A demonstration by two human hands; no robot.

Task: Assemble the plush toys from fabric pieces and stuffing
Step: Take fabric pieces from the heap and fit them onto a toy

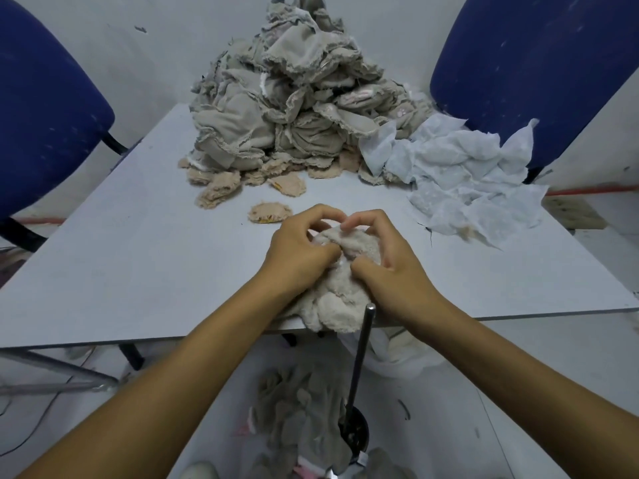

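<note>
Pinching and curling, the fingers (323, 216) of the left hand (297, 252) dig into the top of a cream plush toy piece (340, 267), thumb pressed into its fuzzy middle. The right hand (390, 257) grasps the same piece from the other side, its fingers arched over the far edge and its thumb pushed into the fabric beside the left thumb. The plush piece lies at the near edge of the pale grey surface (138, 264), at 6 o'clock, with its lower lobes hanging just over the rim.

Just beyond the hands, at about 11 o'clock from them, a small round tan fabric patch (270, 213) lies alone. Farther off at 12 o'clock rises a tall heap of grey-beige fabric pieces (287, 98) with frayed edges, with flat tan pieces (221, 188) spread at its foot. At 2 o'clock lies a spread of thin white fabric squares (466, 178), touching the heap.

Below the surface's edge, a metal rod (361, 361) stands up from a dark round cup (356, 437) on the floor; what else the cup holds cannot be told. More grey fabric pieces (297, 402) lie on the floor beside it. Blue chairs stand at 10 o'clock (45, 108) and 2 o'clock (532, 63). No writing can be read.
</note>
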